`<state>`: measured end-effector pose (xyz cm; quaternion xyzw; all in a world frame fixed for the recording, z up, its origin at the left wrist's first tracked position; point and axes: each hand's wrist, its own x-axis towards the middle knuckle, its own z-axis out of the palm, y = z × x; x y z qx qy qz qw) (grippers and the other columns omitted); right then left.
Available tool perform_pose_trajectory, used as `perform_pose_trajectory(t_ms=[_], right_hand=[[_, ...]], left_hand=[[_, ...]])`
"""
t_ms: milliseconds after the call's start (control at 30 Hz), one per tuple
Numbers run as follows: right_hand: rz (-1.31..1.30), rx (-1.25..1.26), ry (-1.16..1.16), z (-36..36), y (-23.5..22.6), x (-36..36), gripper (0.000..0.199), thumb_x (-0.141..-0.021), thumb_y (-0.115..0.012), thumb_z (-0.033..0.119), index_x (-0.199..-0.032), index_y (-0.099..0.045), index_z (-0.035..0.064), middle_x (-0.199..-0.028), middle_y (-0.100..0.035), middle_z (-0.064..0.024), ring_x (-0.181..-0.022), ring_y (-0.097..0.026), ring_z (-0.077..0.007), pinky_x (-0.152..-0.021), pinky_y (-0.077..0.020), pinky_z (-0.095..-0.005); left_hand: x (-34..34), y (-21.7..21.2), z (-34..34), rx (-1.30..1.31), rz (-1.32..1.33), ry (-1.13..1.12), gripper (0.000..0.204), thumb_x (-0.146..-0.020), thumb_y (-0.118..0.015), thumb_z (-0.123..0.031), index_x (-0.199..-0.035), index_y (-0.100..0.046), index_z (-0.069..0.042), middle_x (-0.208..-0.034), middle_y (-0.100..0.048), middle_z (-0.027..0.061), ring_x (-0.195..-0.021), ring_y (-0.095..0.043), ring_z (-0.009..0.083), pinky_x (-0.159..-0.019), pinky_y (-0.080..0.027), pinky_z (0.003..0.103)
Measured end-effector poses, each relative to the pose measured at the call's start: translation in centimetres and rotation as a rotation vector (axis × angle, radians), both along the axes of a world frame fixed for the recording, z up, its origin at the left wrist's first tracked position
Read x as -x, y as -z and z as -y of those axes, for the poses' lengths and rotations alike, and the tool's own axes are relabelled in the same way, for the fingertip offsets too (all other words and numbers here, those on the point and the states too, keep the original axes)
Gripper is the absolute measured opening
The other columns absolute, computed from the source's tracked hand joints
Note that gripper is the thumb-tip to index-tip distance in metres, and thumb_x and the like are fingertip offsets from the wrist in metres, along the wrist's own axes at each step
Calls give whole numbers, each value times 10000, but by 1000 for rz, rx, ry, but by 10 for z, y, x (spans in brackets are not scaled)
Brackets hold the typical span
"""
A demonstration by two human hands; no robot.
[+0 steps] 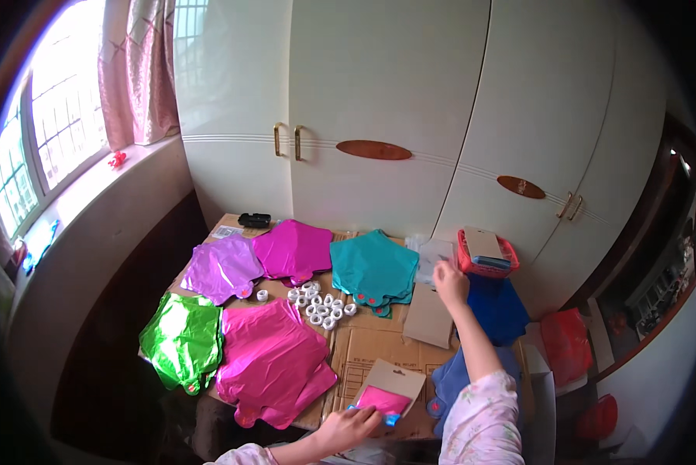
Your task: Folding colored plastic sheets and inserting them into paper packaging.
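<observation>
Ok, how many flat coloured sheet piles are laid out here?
7: green pile, pink pile, near left; lilac pile, magenta pile, teal pile, behind; dark blue pile, slate-blue pile, right. The right arm may hide more.

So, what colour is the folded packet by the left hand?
The folded packet is bright pink; it shows best in the head view.

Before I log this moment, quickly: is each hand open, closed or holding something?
Left hand: fingers on the pink packet; grip can't be told.
Right hand: fingers bent, at the clear plastic; hold can't be told.
</observation>
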<state>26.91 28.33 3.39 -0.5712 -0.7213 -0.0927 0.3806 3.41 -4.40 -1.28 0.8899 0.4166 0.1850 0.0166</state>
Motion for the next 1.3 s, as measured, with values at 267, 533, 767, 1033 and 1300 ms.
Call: perform_pose_trajectory(t_ms=[267,533,767,1033,1300], right_hand=[[347,94,-344,170,38,24,198,-771,-542,116,-925,-579,-3,-1082,-634,-172,-1128,-552,-367,-904,-479,-409],[287,336,-295,247,48,62,218,-827,-554,205,-906,-597,6,-1142,-608,-211,-1114,-574,-335,-825,-534,-395],[267,247,-322,241,82,36,219,-833,-493,51,-1002,-607,-28,-1144,-596,-213,-1082,-571,-315,-893,-495,-380],[174,253,-336,239,72,40,106,-817,-549,70,-874,-607,1,-1038,-637,-134,-990,-596,-279,-868,-495,-370],[48,160,-366,250,70,42,171,-757,-712,149,-858,-629,40,-969,-654,-102,-924,-609,-276,-805,-504,-366]], left_hand=[[37,-12,4,25,629,-260,247,-745,-672,-60,-969,-569,-43,-677,-613,55,-558,-626,212,-543,-516,321],[71,-26,18,324,1562,-406,244,-779,-564,100,-996,-541,-9,-887,-647,57,-692,-632,158,-611,-515,286],[61,-22,9,-356,92,75,261,-717,-635,-113,-976,-602,-97,-967,-654,73,-716,-638,159,-580,-523,280],[68,-11,18,-322,-149,167,310,-709,-590,-161,-1019,-571,-162,-1077,-612,78,-805,-613,143,-631,-540,253],[70,-13,20,-247,-216,174,253,-725,-583,-186,-975,-551,-166,-1082,-609,80,-826,-616,155,-645,-546,270]])
